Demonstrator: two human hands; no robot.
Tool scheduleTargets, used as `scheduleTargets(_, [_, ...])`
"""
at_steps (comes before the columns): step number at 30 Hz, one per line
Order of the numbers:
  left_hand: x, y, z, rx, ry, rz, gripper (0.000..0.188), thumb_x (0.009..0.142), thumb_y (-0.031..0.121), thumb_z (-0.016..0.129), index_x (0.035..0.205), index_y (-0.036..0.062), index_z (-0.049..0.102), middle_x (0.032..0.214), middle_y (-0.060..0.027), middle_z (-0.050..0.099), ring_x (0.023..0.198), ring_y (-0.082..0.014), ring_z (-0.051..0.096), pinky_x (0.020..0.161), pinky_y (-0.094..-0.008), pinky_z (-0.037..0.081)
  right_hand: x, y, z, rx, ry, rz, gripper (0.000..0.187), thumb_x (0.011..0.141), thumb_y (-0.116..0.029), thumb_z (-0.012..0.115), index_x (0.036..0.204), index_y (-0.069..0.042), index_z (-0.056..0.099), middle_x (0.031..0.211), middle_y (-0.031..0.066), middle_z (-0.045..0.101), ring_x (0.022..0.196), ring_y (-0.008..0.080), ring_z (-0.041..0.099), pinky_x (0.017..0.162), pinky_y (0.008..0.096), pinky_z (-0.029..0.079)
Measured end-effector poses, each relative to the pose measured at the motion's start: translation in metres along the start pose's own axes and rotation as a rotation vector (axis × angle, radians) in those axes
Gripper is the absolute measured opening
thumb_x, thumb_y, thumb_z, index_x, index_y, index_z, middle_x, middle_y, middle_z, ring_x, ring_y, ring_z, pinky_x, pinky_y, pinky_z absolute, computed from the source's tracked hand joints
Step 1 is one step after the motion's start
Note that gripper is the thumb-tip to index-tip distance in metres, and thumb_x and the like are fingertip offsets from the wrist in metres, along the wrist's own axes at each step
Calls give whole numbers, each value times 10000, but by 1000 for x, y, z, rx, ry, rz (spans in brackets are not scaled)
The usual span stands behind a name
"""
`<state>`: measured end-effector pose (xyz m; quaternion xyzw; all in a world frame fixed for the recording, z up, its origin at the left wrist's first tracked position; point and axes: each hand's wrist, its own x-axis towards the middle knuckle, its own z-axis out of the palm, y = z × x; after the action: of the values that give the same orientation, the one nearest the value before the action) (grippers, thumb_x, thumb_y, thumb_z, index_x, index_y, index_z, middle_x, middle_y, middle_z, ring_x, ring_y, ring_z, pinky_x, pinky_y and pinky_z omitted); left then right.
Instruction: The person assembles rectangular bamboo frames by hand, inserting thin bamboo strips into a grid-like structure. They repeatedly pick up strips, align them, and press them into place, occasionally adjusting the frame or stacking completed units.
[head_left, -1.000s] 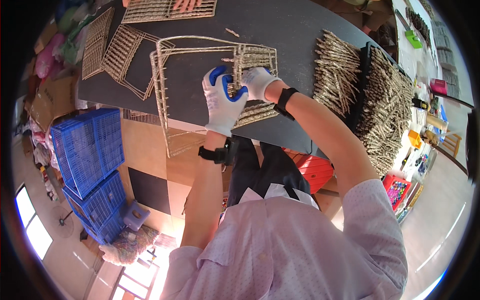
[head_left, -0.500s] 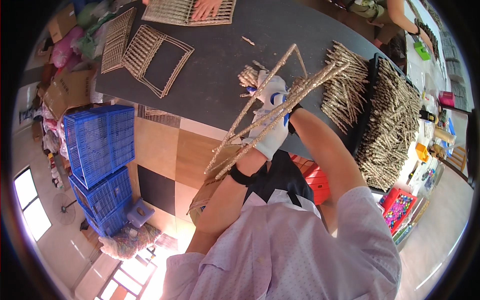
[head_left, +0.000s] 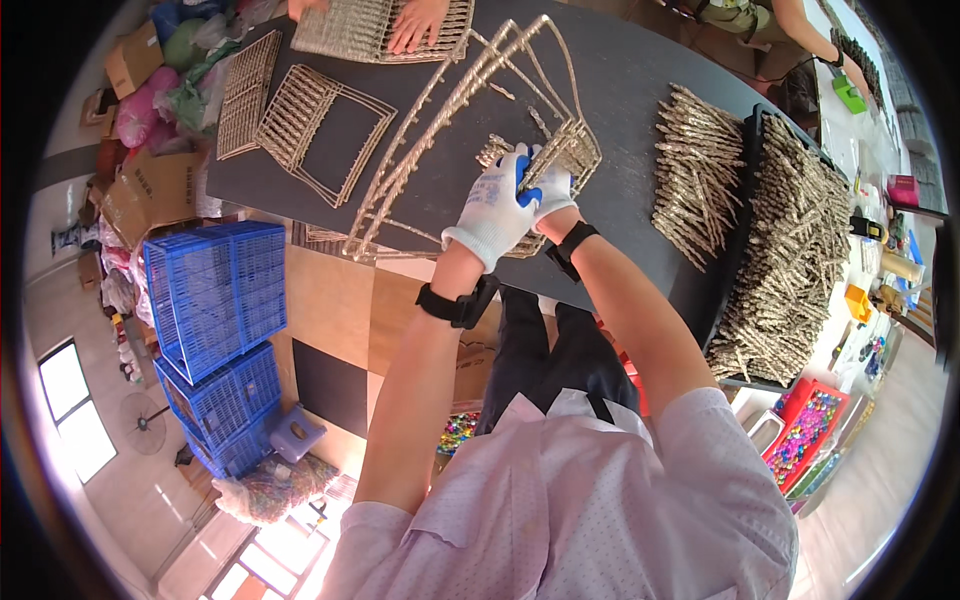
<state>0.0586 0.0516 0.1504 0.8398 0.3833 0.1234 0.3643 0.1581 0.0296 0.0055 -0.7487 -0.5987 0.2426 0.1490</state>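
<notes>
Both my hands wear white gloves with blue patches and meet over the near side of the dark table (head_left: 620, 60). My left hand (head_left: 497, 205) is closed around the edge of a glittery gold open frame (head_left: 440, 120), which stands tilted up off the table and stretches away to the left. Close beside it my right hand (head_left: 556, 192) grips the frame's right end, its fingers partly hidden. Short gold twisted rods (head_left: 575, 150) cluster at that end, by my fingers. Whether they are loose or fixed to the frame cannot be made out.
Gold rods lie in a pile (head_left: 695, 165) at right, beside a full black tray (head_left: 735, 240). Slatted gold frames (head_left: 300, 105) rest at far left. Another person's hand (head_left: 418, 22) presses a slatted panel (head_left: 340, 28). Blue crates (head_left: 215, 290) are stacked left of the table.
The gold frame has swung round from pointing right to stretching left and away. My left hand has shifted left and my two hands now show side by side at its right end.
</notes>
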Motion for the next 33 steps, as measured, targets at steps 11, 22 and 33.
scheduleTargets(11, [8, 5, 16, 34, 16, -37, 613, 794, 106, 668, 1344, 6, 416, 1194, -225, 560, 1116, -392, 526, 946, -444, 432, -10, 6, 0, 182, 217, 78, 496, 1020, -266, 240, 1499, -138, 219, 1547, 68, 257, 1424, 239, 223, 1173, 371, 159])
scheduleTargets(22, [-1, 28, 38, 86, -26, 69, 584, 839, 106, 616, 1344, -44, 365, 1378, -299, 380, 1144, -428, 512, 948, -418, 454, -20, -13, -33, -353, -29, 217, 768, 890, -405, 558, 1480, -64, 204, 1215, 135, 513, 1105, 270, 537, 926, 367, 430])
scheduleTargets(33, [-41, 23, 42, 46, -285, 63, 308, 918, 200, 501, 1170, 34, 446, 1018, -212, 590, 899, -356, 617, 743, -455, 497, 20, -3, -41, -28, 66, 572, 951, 811, -446, 695, 1474, -7, 173, 1018, 158, 662, 940, 298, 670, 787, 397, 538])
